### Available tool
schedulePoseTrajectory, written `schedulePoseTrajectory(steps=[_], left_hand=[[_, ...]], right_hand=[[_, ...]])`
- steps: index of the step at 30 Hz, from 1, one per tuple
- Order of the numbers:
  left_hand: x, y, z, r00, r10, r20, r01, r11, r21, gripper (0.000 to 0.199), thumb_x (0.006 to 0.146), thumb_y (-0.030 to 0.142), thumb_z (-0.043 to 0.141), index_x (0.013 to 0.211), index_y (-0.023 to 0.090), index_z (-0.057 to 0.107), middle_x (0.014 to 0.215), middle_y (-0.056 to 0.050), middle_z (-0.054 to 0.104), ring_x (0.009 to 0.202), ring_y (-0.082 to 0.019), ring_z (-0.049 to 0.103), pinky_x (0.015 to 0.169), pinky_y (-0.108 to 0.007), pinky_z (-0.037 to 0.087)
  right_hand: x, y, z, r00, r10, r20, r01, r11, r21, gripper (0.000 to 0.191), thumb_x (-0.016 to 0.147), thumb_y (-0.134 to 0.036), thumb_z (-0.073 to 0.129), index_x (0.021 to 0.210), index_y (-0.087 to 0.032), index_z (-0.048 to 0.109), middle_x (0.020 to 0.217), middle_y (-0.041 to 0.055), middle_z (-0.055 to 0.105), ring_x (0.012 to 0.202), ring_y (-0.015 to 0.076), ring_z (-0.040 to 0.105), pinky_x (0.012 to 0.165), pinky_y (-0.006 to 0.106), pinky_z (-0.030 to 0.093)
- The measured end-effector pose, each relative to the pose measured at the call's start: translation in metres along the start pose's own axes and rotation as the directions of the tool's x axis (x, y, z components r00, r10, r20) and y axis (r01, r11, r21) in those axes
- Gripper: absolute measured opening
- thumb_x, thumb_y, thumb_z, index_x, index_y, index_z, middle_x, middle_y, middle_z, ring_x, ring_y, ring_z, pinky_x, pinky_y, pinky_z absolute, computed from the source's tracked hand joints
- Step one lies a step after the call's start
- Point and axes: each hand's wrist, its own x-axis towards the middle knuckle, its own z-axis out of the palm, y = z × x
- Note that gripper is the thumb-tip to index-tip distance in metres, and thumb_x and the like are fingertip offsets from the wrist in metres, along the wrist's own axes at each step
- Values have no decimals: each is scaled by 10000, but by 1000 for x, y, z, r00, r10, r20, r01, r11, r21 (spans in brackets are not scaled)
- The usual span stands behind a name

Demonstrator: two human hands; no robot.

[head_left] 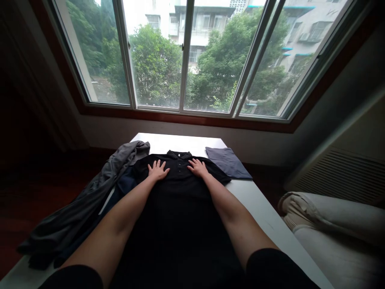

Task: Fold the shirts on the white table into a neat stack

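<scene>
"Windows (pixel 156 66) stretch across 12 o'clock in your head view, with green trees (pixel 227 56) and pale buildings (pixel 210 22) outside. Below them, a white table (pixel 260 204) runs from the wall towards you. What have you got on it?"

"You have a black polo shirt (pixel 180 192) lying front up in the middle of the table, its collar (pixel 179 154) pointing to 12 o'clock and its short sleeves out to either side. Where its lower part ends, I cannot tell; it goes too dark close to you."

"And your hands?"

"Both are empty-handed and wide open on the shirt. Your left hand (pixel 158 170) lies palm down on the chest at 11 o'clock, fingers spread. Your right hand (pixel 197 167) rests palm down across the buttons from it, just past 12, its fingers a little closer together. Neither one pinches the fabric."

"What's around the shirt?"

"At 1 o'clock you have a folded grey-blue cloth (pixel 228 162), right by the shirt's sleeve. From 10 down to 8 o'clock, a rumpled grey garment (pixel 104 180) sprawls along the table's edge, with a navy garment (pixel 126 182) partly under it, next to the other sleeve."

"Anything off the table?"

"Thick off-white bedding (pixel 339 208) at 4 o'clock, below a slatted panel (pixel 339 172), and dark reddish floor (pixel 18 216) at 8."
</scene>
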Motion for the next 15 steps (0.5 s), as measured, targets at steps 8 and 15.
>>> schedulePoseTrajectory(steps=[8, 15], left_hand=[[9, -2, 5, 1000, 2, -12, -2, 1000, 1, 817, 972, 751, 242, 1650, 301, 320, 1739, -105, 165, 1597, -405, 69, 1197, -743, 60], [-1, 8, 9, 986, 47, -162, -44, 999, 25, 657, 1036, 593, 299, 1552, 233, 489, 1682, -138, 328, 1574, -344, 202, 1254, -615, 122]], right_hand=[[-14, 31, -34, 979, 14, -205, 3, 997, 83, 480, 1072, -456, 367, 1429, -256, 618, 1488, 75, 582, 1394, 240, 475, 1165, 342, 329], [-81, 121, -56, 832, 411, -373, -439, 899, 12, 433, 1002, -521, 480, 1181, -200, 710, 1255, 196, 657, 1222, 347, 582, 975, 425, 467]])
